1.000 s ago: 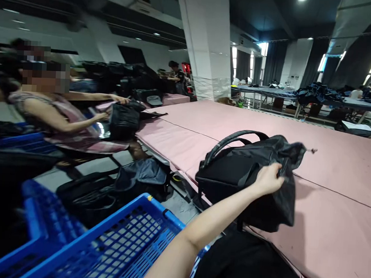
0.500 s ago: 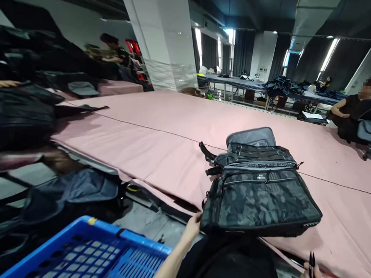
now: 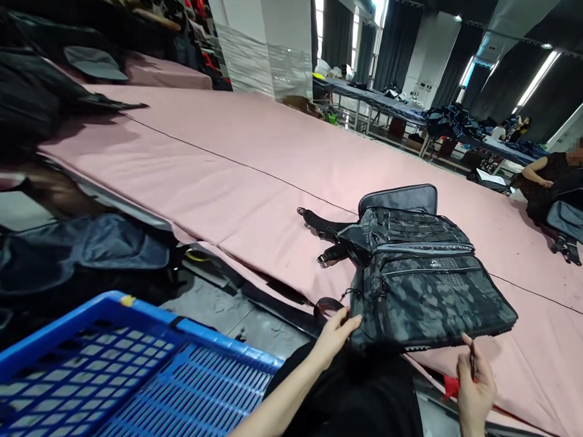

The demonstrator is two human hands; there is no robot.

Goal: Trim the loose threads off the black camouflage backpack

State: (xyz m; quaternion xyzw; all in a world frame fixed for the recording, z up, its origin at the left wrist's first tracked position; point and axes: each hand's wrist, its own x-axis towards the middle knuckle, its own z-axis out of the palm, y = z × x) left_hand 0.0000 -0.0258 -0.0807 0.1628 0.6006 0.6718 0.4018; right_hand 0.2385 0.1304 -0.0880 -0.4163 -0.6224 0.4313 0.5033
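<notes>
Blue plastic crate, pink padded table, white pillar, seated person

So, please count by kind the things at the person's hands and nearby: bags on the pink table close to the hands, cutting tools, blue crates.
Camouflage backpack: 1
Small snips in the right hand: 1
Blue crate: 1
Total: 3
The left hand grips the backpack's near corner.

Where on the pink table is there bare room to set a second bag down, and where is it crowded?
Free: the pink table left of and behind the camo bag, up to the pillar. Crowded: the near edge, where the left hand grips the bag's corner and the right hand holds a small tool.
</notes>
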